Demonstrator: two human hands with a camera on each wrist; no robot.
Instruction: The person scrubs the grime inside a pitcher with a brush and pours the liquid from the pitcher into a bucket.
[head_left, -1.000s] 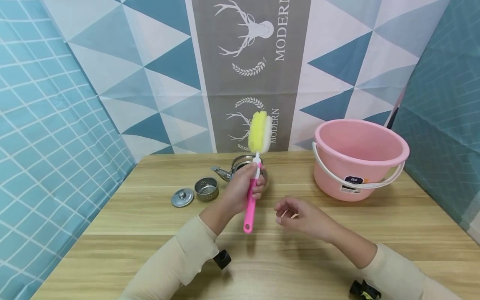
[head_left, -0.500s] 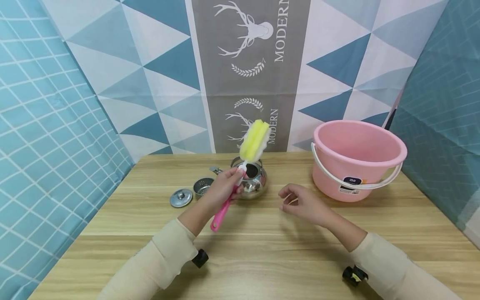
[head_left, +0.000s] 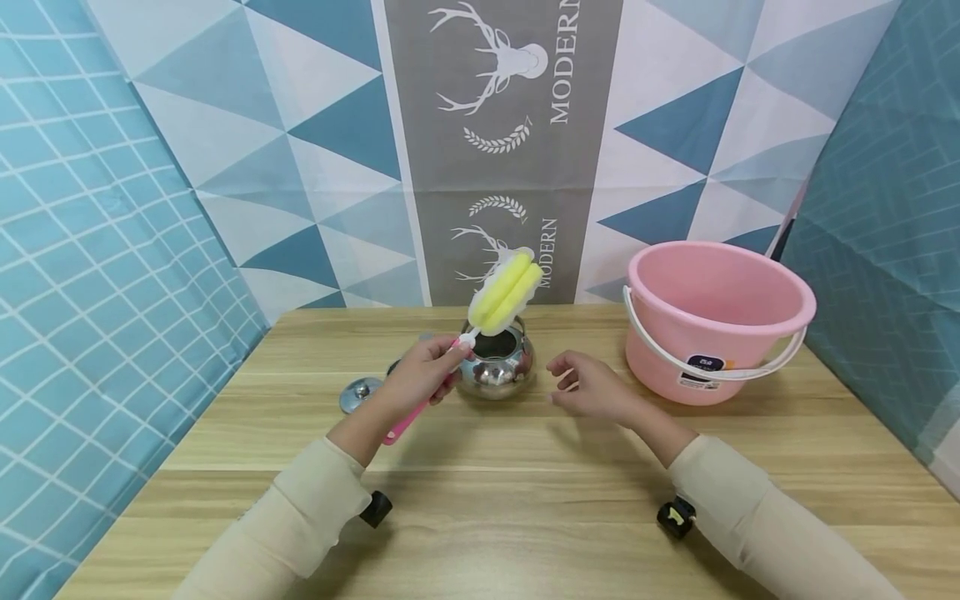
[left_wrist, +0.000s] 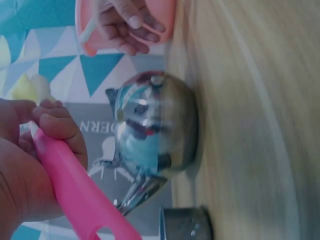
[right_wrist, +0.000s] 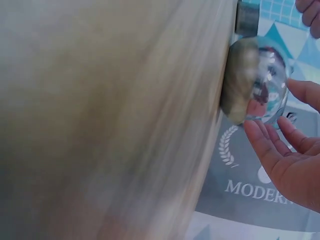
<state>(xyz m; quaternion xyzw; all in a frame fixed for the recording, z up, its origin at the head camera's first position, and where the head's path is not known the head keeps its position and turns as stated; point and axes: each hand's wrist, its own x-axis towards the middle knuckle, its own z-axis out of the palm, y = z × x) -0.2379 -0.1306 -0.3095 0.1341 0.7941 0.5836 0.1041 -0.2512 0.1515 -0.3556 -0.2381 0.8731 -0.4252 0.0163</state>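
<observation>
My left hand (head_left: 420, 375) grips the pink handle of a sponge bottle brush (head_left: 504, 296). The brush tilts up to the right, its yellow and white head over the mouth of a shiny steel teapot (head_left: 497, 375). In the left wrist view the pink handle (left_wrist: 82, 192) runs through the curled fingers. My right hand (head_left: 592, 387) holds nothing; its fingers are loosely bent just right of the teapot. From the right wrist view, those fingers reach toward the teapot's rounded side (right_wrist: 257, 85). My left hand covers most of the teapot's spout in the head view.
A small steel lid (head_left: 357, 393) lies on the wooden table (head_left: 525, 517), left of the teapot. The strainer cup (left_wrist: 186, 224) beside it is mostly behind my left hand in the head view. At the right stands a pink bucket (head_left: 693, 354) with a white handle.
My left hand has moved left and tilted the brush rightward, uncovering the teapot. My right hand has risen a little toward the teapot's right side.
</observation>
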